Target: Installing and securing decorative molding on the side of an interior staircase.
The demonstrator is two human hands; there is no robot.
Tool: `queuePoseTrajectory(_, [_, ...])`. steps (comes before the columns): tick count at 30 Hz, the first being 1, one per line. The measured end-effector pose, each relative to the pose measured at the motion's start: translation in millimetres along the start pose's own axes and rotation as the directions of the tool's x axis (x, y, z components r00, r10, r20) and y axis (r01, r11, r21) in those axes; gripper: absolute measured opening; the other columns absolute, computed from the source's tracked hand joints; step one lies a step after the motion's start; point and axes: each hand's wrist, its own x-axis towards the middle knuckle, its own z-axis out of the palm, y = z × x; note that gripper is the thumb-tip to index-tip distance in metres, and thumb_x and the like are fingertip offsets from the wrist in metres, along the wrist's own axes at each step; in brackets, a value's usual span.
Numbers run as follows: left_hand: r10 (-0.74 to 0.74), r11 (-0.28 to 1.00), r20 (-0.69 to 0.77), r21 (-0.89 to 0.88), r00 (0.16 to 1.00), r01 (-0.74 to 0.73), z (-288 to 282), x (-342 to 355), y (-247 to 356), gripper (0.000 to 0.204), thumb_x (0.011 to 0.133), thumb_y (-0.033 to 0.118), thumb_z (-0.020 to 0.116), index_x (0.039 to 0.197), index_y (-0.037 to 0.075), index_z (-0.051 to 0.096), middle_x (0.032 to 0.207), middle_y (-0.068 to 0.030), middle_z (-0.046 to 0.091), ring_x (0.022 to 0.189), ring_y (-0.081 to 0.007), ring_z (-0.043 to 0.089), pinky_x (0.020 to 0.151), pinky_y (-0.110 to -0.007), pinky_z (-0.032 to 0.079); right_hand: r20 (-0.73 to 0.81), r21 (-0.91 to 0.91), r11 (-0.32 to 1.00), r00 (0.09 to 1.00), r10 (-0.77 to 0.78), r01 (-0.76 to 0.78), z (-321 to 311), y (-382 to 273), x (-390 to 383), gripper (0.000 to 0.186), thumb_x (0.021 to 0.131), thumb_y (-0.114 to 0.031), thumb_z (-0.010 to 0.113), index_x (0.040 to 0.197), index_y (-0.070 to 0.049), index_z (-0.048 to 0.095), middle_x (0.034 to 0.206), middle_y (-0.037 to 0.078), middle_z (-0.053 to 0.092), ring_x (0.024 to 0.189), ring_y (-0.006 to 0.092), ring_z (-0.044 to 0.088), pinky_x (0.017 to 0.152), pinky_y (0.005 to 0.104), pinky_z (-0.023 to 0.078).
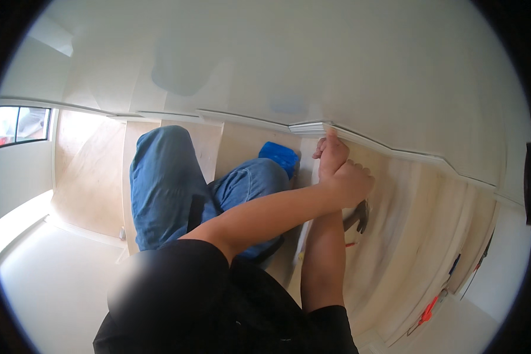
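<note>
My left hand crosses over from the left and lies on top of my right wrist, its fingers curled down on the far side. What its fingers close round is hidden. Beyond it, my right hand has its fingers folded in and its thumb pressed up against a white trim strip at the foot of the pale wall. Whether something small sits in those fingers cannot be made out. A dark-headed tool that looks like a hammer lies just beside my right forearm, partly covered by it.
Pale wooden stair treads curve away on the right. Red-handled pliers lie near their outer edge. By my jeans-clad knee is a blue object. The wall runs along the far side; a window is at far left.
</note>
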Motion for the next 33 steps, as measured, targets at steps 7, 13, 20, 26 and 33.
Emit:
queuePoseTrajectory(7, [-0.287,0.821,-0.590,-0.558,0.755,-0.124,-13.2,-87.0,-54.3,0.017,0.092,0.010,0.073,0.109,0.009,0.074,0.100,-0.0128,0.077,0.095,-0.0285,0.074,0.087,-0.041,0.058,-0.081,0.188,0.916,0.935,-0.344,0.354,-10.2,39.0,18.1,0.057,0.102,-0.041,0.072,0.060,-0.007,0.054,0.056,0.002,0.053,0.047,0.0138,0.051,0.047,0.0306,0.044])
queuePoseTrajectory(13, [-0.673,0.632,-0.378,-0.741,0.635,0.228,-16.8,-101.8,-120.8,0.030,0.104,0.031,0.065,0.104,0.002,0.074,0.082,-0.0156,0.075,0.074,-0.0241,0.075,0.069,-0.035,0.057,-0.007,0.019,0.990,0.991,-0.136,0.136,0.0,18.5,10.1,0.057,0.103,-0.043,0.070,0.063,-0.004,0.057,0.061,0.005,0.057,0.047,0.0146,0.052,0.041,0.0300,0.045])
queuePoseTrajectory(20, [-0.625,0.658,-0.333,-0.711,0.706,0.248,-12.0,-75.0,-106.9,0.055,0.108,0.047,0.057,0.089,0.000,0.077,0.075,-0.0142,0.075,0.074,-0.0260,0.076,0.071,-0.038,0.058,-0.045,0.010,0.995,0.994,-0.097,0.097,0.1,19.9,13.8,0.055,0.103,-0.042,0.072,0.066,-0.002,0.061,0.060,0.004,0.057,0.049,0.0135,0.053,0.044,0.0296,0.045])
queuePoseTrajectory(26, [-0.614,0.651,-0.319,-0.723,0.722,0.234,-12.3,-69.5,-99.7,0.064,0.112,0.048,0.048,0.083,-0.002,0.075,0.071,-0.0163,0.073,0.070,-0.0317,0.073,0.073,-0.041,0.057,-0.099,0.013,0.988,0.984,-0.150,0.152,-2.1,25.0,16.4,0.055,0.098,-0.036,0.079,0.058,-0.003,0.058,0.056,0.000,0.053,0.052,0.0094,0.044,0.047,0.0316,0.037])
queuePoseTrajectory(33, [-0.638,0.622,-0.318,-0.750,0.701,0.226,-12.7,-64.6,-99.5,0.071,0.113,0.049,0.044,0.072,-0.003,0.071,0.067,-0.0165,0.070,0.069,-0.0343,0.071,0.073,-0.043,0.056,-0.099,-0.019,0.991,0.986,-0.135,0.134,3.6,10.3,8.1,0.057,0.097,-0.039,0.079,0.058,-0.002,0.060,0.056,0.001,0.055,0.052,0.0109,0.048,0.049,0.0324,0.039])
